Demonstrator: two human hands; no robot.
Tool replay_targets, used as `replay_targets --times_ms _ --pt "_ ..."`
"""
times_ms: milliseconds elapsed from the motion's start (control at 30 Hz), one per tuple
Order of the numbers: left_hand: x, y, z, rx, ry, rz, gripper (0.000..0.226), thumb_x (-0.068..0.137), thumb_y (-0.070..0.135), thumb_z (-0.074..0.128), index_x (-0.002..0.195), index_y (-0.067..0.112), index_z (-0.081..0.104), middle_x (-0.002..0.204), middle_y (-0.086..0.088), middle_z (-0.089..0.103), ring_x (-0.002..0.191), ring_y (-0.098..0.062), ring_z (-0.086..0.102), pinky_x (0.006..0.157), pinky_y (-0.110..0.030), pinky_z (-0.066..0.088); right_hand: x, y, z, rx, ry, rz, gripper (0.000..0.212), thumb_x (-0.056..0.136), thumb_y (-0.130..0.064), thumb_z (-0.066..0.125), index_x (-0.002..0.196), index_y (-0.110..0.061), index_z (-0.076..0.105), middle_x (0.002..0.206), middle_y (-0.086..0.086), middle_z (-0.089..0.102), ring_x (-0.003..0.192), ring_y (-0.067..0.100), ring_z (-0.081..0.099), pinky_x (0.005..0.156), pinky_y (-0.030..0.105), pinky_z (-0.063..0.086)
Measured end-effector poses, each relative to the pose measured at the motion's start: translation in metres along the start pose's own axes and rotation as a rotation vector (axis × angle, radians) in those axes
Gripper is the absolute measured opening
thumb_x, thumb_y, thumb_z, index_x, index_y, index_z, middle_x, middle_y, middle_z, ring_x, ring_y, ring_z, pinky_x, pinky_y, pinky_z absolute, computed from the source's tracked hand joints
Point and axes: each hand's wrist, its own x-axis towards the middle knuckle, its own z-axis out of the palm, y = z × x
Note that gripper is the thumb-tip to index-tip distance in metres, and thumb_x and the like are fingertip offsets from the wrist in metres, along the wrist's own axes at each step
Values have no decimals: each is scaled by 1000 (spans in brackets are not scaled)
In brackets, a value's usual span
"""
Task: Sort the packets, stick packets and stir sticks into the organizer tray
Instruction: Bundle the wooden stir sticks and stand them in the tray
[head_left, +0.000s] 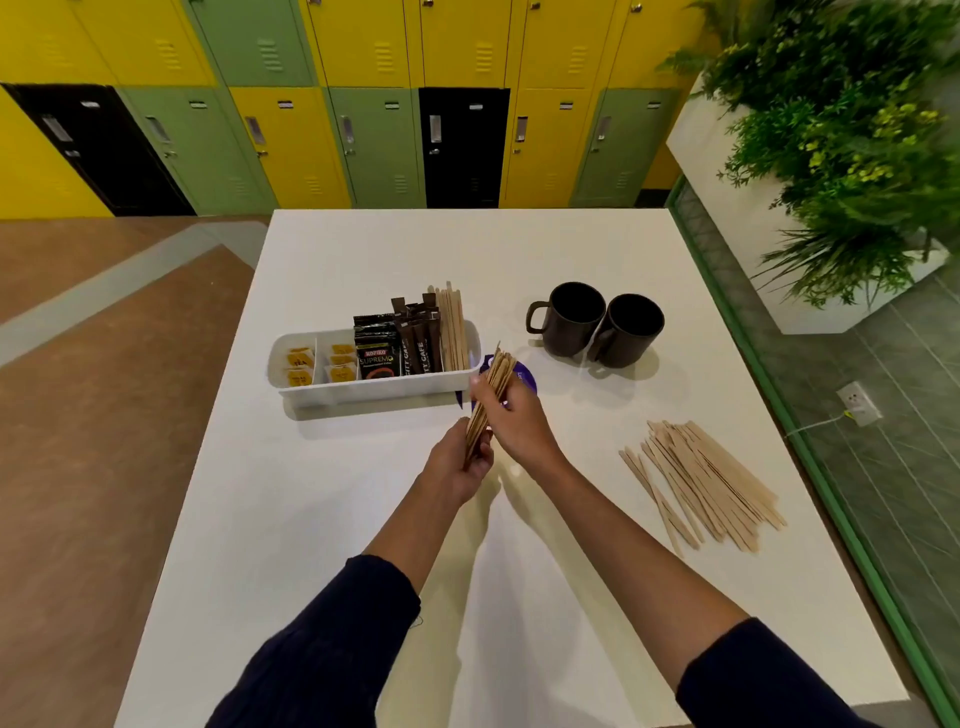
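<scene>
Here, both hands' fingers grip a stick bundle (488, 400) beside the tray (374, 387), 2 mugs (597, 325) behind.

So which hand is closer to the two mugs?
The right hand. It sits below and left of the mugs, holding the stick bundle; the left hand grips the bundle's lower end, farther away.

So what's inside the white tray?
The white tray holds yellow tea packets, a black Kopiko packet, brown stick packets and stir sticks standing at its right end. The tray's front wall hides their lower parts.
</scene>
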Motion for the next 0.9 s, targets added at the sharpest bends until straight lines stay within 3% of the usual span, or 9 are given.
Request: replay_targets --times_ms 67,233,367,533,633,767,900 --pt "3 7 -1 14 21 21 19 94 11 48 79 6 58 55 -4 57 37 -5 48 36 -13 41 5 1 1 -69 -2 -54 22 94 -36 52 91 -16 60 80 -5 61 79 7 61 69 16 46" --pt "-1 22 4 11 8 53 21 97 12 44 80 5 56 69 -7 51 54 -8 42 36 -12 40 26 -14 2 -176 -34 -140 14 95 -27 53 85 -17 54 69 -10 54 64 2 53 54 2 40" --pt "-3 38 11 91 -5 118 27 97 11 36 79 7 57 69 -6 53 55 -10 44 42 -15 40 49 -30 6 -256 -65 -193 22 95 -26 52 78 -12 52 68 -3 51 59 2 46 52 11 35" --pt "2 54 12 409 113 300 29 102 26 31 99 11 55 85 -7 63 71 -15 59 62 -26 46 81 -51 2 -253 -46 -203 32 96 -28 51 65 -22 45 60 -8 46 53 2 44 49 12 34" --pt "10 57 5 735 198 656 19 100 19 38 102 8 54 99 -11 60 84 -21 59 65 -25 46 100 -59 -1 -254 7 -205 37 95 -28 52 61 -23 41 57 -7 43 51 4 41 46 10 34" --pt "19 61 -5 1240 291 1049 16 96 17 47 104 8 58 106 -7 55 96 -12 44 78 -21 35 118 -57 1 -250 69 -239 36 95 -23 52 62 -26 38 64 -8 41 56 3 41 52 9 35" --pt "28 67 -9 1530 326 1143 19 94 21 53 109 13 61 112 -4 55 106 -19 42 87 -29 36 130 -44 5 -336 48 -231 21 96 -27 51 75 -20 50 78 -4 47 69 8 46 64 17 33"
